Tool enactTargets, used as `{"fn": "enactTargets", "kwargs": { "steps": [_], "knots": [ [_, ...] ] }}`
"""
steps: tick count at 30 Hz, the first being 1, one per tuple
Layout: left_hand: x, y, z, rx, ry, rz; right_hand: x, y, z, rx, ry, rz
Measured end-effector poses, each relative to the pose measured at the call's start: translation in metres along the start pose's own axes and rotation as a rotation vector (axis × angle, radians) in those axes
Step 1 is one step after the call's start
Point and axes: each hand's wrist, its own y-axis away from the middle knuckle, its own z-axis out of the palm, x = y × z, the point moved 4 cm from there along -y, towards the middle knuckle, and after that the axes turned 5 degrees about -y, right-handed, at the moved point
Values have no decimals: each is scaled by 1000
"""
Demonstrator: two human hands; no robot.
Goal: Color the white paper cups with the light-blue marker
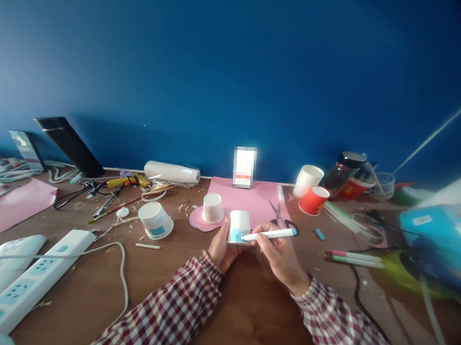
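My left hand (222,246) is closed around the lower left side of a white paper cup (239,220) that stands upside down over the near edge of the pink paper. A light blue patch shows on the cup's front. In my right hand (279,253) is a white marker pen (271,234) with a blue end, its tip pointing left and at or very near the blue patch. Left of them, a smaller white paper cup (212,209) rests upside down on a pink scalloped paper shape (196,220). Scissors (279,217) lie behind my right hand.
Upturned white cups with a blue patch (155,220) stand at the left. A lit phone (244,168) leans on the wall behind pink paper (260,198). A red cup (313,200) and more markers (358,259) are at the right. A power strip (42,273) with cables fills the left front.
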Motion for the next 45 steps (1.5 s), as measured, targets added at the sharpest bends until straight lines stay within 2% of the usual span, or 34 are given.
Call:
{"fn": "enactTargets", "kwargs": {
  "steps": [6,10,21,25,28,36,41,45],
  "knots": [
    [0,0,-1,0,3,-9,-2,-2,-3,43,-7,-6],
    [1,2,0,-14,1,-12,1,-3,-1,2,-43,31],
    [1,2,-2,14,9,-17,2,-4,-4,54,-38,22],
    [0,2,-2,-2,11,-14,4,-4,-4,26,-36,30],
    [0,1,-4,1,20,-11,5,-4,-5,66,-33,26],
    [0,2,-3,11,6,-10,1,-2,-3,53,-24,6],
    [-1,1,-1,-18,18,-6,1,-1,-1,-11,-4,8],
    [0,1,-1,-17,13,-5,0,-1,-1,16,-11,1]
  ]
}}
